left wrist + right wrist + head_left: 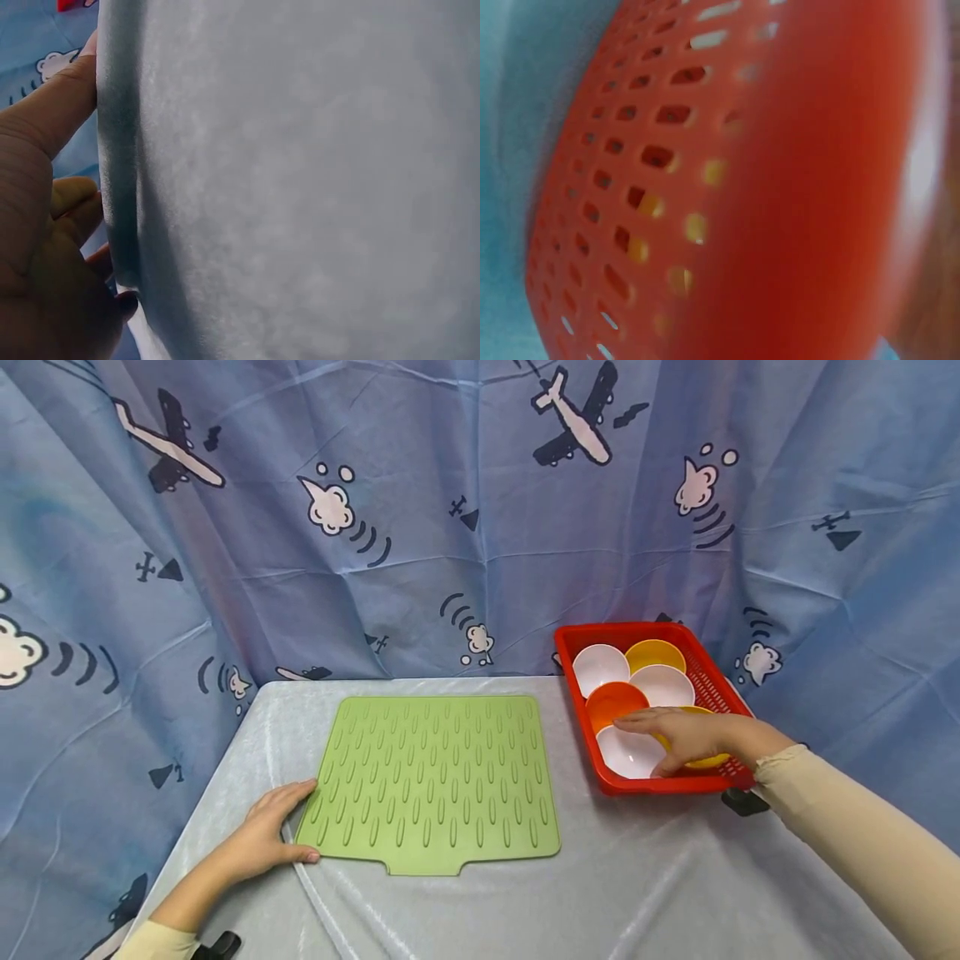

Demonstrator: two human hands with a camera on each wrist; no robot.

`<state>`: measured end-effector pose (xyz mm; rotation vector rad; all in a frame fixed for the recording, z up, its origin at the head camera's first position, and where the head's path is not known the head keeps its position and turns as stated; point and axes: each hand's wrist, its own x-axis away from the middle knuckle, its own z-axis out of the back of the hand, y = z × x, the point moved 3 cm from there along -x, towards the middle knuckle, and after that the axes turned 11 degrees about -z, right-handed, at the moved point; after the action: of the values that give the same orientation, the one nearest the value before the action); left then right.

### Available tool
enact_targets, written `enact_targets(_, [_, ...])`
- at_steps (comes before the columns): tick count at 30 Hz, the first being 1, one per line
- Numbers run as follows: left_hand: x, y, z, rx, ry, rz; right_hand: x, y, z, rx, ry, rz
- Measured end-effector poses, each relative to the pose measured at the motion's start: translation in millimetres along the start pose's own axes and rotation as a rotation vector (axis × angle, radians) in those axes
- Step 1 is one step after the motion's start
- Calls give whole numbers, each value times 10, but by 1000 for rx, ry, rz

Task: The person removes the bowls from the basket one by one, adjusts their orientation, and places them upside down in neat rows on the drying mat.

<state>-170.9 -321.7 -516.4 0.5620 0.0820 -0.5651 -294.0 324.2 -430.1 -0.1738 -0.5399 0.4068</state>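
Observation:
In the head view my left hand (262, 835) rests at the left edge of a green ridged mat (431, 777), fingers and thumb spread. The left wrist view shows this hand (52, 210) beside a fold of the grey cloth. My right hand (690, 735) reaches over the front of a red basket (637, 787). Its fingers extend above a white bowl (626, 752), thumb apart from them; contact with the bowl cannot be told. Beneath the hand is a yellow bowl (716, 762), partly hidden. The basket's slotted wall (630, 150) fills the right wrist view.
Behind the front bowls, the basket also has an orange bowl (615, 700), two more white bowls (600, 664) and another yellow bowl (656, 653). Grey cloth (570, 893) covers the table. A blue airplane-print curtain (420, 527) hangs right behind it.

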Motion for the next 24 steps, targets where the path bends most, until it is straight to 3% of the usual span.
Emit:
enact_targets(5, [-16, -1, 15, -6, -34, 27, -29, 28, 0, -51, -44, -36])
enact_targets(9, [-31, -12, 11, -9, -45, 38, -37, -3, -9, -35, -6, -35])
enact_targets(17, [-41, -25, 9, -21, -36, 38, 75, -85, -10, -25, 216, -25])
enact_targets(24, [-63, 25, 39, -39, -29, 29, 202, -108, 29, -140, 408, -56])
